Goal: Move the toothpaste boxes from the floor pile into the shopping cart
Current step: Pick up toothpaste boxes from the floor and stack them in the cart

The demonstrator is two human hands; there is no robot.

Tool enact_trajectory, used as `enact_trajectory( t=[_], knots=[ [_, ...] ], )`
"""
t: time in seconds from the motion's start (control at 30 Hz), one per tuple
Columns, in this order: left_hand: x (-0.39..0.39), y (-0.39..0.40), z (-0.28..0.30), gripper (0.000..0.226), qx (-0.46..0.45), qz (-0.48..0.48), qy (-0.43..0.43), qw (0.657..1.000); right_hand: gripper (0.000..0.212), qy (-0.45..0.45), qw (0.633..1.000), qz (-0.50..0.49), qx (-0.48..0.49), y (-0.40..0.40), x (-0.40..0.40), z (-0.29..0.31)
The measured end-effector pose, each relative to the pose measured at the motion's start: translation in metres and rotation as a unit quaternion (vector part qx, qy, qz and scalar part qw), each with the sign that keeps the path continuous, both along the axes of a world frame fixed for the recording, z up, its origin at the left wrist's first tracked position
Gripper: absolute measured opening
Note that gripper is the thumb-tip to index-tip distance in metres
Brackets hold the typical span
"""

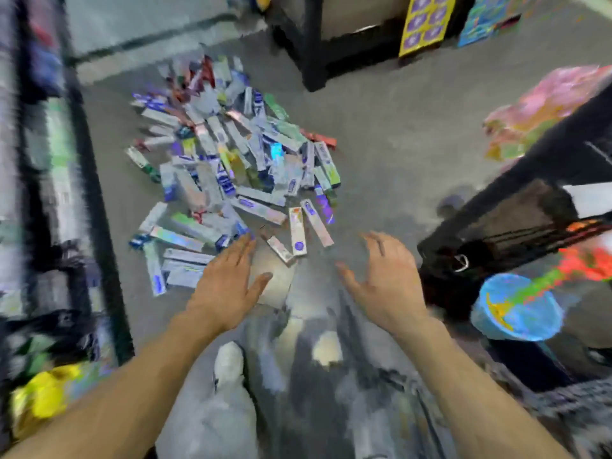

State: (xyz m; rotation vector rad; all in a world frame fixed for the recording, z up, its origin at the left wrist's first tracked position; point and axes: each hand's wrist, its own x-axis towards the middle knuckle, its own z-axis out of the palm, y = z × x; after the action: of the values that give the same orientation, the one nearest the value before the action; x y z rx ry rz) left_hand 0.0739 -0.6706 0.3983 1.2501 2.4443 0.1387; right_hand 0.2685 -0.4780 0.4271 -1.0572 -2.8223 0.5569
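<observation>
Many toothpaste boxes [231, 167] piled on floor [381, 144], cart [516, 226] beside

Box labels [231, 167] blurred, unreadable — shopping cart [516, 226] cut off at right edge.

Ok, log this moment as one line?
phase: reaching | left hand: open, empty | right hand: open, empty | toothpaste boxes: piled on floor | cart: at right

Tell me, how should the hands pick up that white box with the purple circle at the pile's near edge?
Pinch the white box across its long narrow sides near the middle, coming from above. It lies flat, lengthwise toward the person, its right side clear of neighbours.
</observation>
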Motion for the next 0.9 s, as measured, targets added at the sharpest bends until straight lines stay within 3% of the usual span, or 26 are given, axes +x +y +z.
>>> enact_trajectory(
  t=[0.13,0.37,0.6,0.8,0.9],
  knots=[
    [-0.085,-0.061,-0.057,0.098,-0.014,0.072,-0.03,0.997,0.074,-0.069,0.995,0.06,-0.036,-0.047,-0.112,-0.069],
    [-0.199,-0.152,-0.163,0.1,-0.079,0.14,-0.047,0.986,0.078,-0.137,0.976,0.15,-0.074,-0.119,-0.259,-0.178],
    [-0.237,-0.209,-0.269,0.073,-0.062,0.254,-0.083,0.962,0.092,-0.208,0.941,0.266,-0.031,-0.146,-0.332,-0.277],
    [-0.25,-0.225,-0.365,0.078,-0.043,0.315,-0.104,0.942,0.084,-0.232,0.91,0.343,-0.032,-0.17,-0.372,-0.376],
    [-0.259,-0.229,-0.424,0.075,-0.03,0.343,-0.101,0.934,0.084,-0.197,0.905,0.376,-0.013,-0.187,-0.392,-0.434]
  ],
)
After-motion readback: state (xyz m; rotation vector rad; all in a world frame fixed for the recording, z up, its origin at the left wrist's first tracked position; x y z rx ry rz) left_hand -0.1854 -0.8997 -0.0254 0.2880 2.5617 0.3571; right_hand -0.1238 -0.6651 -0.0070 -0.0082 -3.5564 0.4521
